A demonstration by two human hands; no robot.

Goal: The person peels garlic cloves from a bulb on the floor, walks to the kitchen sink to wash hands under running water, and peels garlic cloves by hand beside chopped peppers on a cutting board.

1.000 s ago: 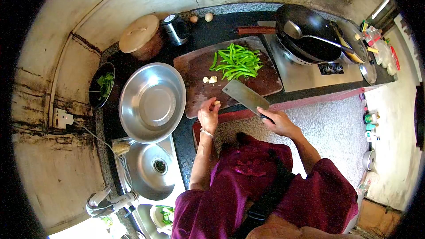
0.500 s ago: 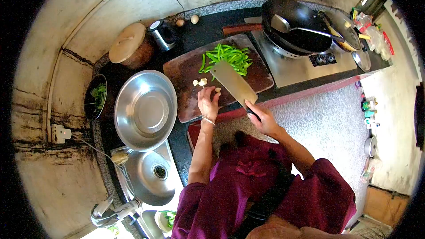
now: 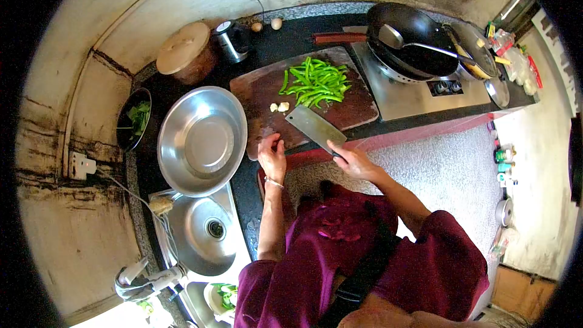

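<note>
My right hand is wrapped round the dark handle of a cleaver. Its broad blade lies over the near edge of the wooden cutting board, pointing up and left. Curled fingers close my left hand at the board's front edge, left of the blade; what they hold, if anything, is hidden. Just above the blade's tip, small pale pieces that look like garlic cloves lie on the board. Behind them is a heap of sliced green peppers.
At left stand a steel basin, a sink, a pot of greens and a lidded clay pot. A wok with a spatula sits on the stove at right. Two eggs rest near the wall.
My left hand has drawn back toward me and its fingers have curled in. The clove that lay beside its thumb no longer shows. The cleaver has shifted down and left, away from the peppers.
</note>
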